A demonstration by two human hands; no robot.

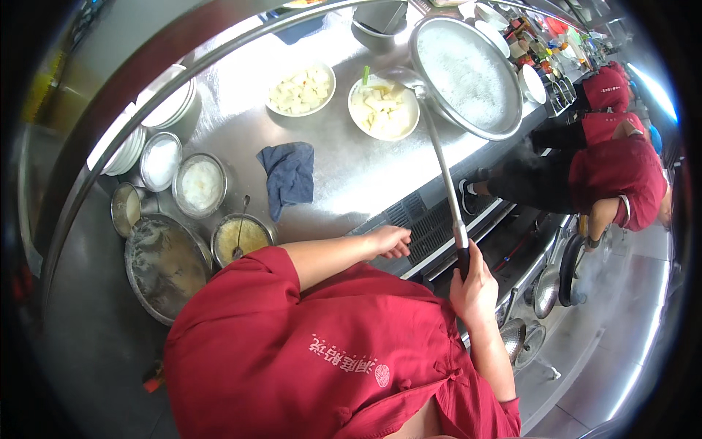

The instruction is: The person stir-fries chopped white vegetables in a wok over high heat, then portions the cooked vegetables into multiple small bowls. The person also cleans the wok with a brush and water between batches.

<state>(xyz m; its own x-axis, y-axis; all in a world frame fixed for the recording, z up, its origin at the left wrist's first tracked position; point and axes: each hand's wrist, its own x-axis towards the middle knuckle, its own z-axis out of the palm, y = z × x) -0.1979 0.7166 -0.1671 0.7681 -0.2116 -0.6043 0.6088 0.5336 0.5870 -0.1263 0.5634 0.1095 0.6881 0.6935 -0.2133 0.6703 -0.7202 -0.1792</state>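
Note:
My right hand [476, 285] grips the dark grip of a long-handled metal ladle [441, 153]. Its scoop [398, 77] is at the rim of a white bowl [384, 137] that holds pale cut pieces [378, 112] and a green strip. Whether the scoop touches the bowl cannot be told. Just right of it, a large metal basin [466, 71] contains frothy, whitish liquid. My left hand [390, 242] hovers in front of my torso, loosely curled with nothing in it. Farther left stands a second white bowl [301, 90] of pale cubes.
A blue-grey cloth [289, 173] lies on the steel counter [334, 164]. At left are stacked white plates [129, 153], metal containers of white contents [200, 184] and yellowish liquid [241, 236], and a large pot [167, 266]. Several co-workers [617, 170] in red stand at right near woks [570, 271].

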